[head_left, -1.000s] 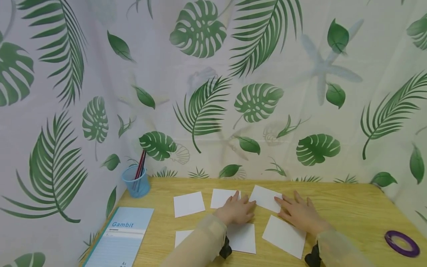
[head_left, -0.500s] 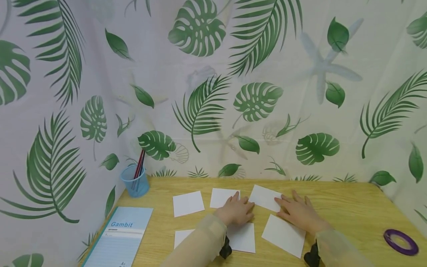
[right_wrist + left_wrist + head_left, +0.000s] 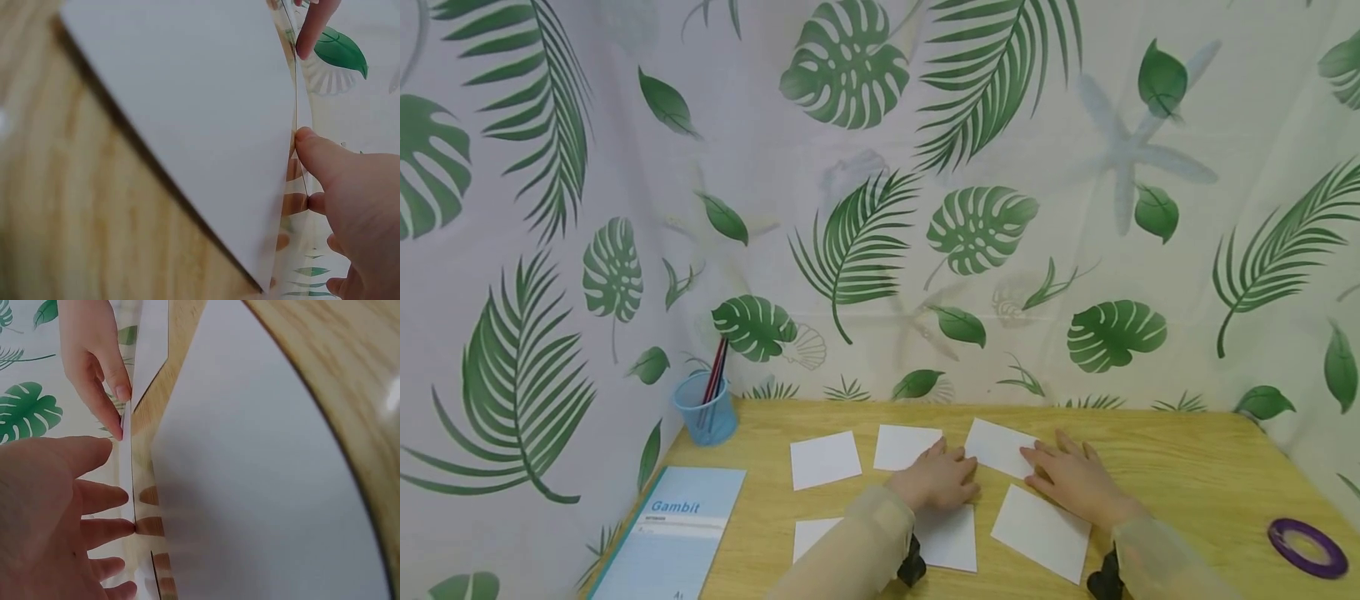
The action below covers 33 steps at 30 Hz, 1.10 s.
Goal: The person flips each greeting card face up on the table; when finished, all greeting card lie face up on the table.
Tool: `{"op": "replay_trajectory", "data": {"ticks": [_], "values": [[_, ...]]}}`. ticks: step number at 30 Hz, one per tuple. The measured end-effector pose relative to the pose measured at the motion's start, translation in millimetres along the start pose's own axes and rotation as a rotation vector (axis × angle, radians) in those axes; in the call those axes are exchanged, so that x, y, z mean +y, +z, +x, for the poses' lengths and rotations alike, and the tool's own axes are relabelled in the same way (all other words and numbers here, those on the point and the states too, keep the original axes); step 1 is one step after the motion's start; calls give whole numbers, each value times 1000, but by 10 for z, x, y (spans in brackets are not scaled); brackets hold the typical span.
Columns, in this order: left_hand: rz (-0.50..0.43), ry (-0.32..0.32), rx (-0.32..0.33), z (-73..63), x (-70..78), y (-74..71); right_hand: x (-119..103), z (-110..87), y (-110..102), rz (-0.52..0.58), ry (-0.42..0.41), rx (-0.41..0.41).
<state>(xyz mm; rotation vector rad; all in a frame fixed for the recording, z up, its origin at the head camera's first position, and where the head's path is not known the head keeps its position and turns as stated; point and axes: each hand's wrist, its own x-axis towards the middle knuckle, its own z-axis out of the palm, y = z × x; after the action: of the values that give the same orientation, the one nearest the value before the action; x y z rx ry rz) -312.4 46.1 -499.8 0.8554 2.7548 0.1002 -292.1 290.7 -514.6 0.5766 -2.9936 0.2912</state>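
Note:
In the head view, a white card [image 3: 1000, 448] lies slanted at the back, right of the table's middle. My left hand [image 3: 936, 477] is at its left end, the relaxed fingers spread and a fingertip right at the card's edge in the left wrist view. At the card's right end, my right hand [image 3: 1073, 482] touches it with thumb and fingertips, the other fingers loosely extended. Just nearer lies another slanted white card [image 3: 1043, 533], partly under the right hand in view. A further card [image 3: 951, 542] lies below my left wrist, partly hidden by the sleeve.
More white cards lie to the left: a back-left card [image 3: 825, 460], a back-middle card [image 3: 898, 446] and a half-hidden front card [image 3: 811, 537]. A notebook [image 3: 673, 533] and blue pencil cup [image 3: 707, 417] stand left; a purple ring [image 3: 1307, 548] lies right. Leaf-print curtain [image 3: 880, 250] backs the table.
My left hand has shifted slightly right and toward me, its index finger reaching less far over the back-middle card. The right hand stays about where it was at the slanted card.

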Motion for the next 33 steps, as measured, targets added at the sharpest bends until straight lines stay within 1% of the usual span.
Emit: {"op": "replay_trajectory", "data": {"ticks": [4, 11, 14, 18, 22, 29, 33], "values": [[-51, 15, -7, 27, 19, -18, -3, 4, -1, 7, 5, -8], [-284, 9, -28, 38, 68, -87, 11, 3, 21, 11, -10, -9], [-334, 4, -33, 42, 73, -101, 5, -2, 25, 15, -9, -15], [-324, -1, -28, 42, 65, -94, -2, 1, 24, -2, -22, -4], [-294, 10, -26, 34, 54, -94, 3, 6, 19, -53, -52, 12], [-232, 27, -35, 13, 51, -106, 27, 18, 9, -199, -176, 57], [-213, 47, -35, 14, 48, -113, 36, 13, 20, -249, -222, 78]]}}
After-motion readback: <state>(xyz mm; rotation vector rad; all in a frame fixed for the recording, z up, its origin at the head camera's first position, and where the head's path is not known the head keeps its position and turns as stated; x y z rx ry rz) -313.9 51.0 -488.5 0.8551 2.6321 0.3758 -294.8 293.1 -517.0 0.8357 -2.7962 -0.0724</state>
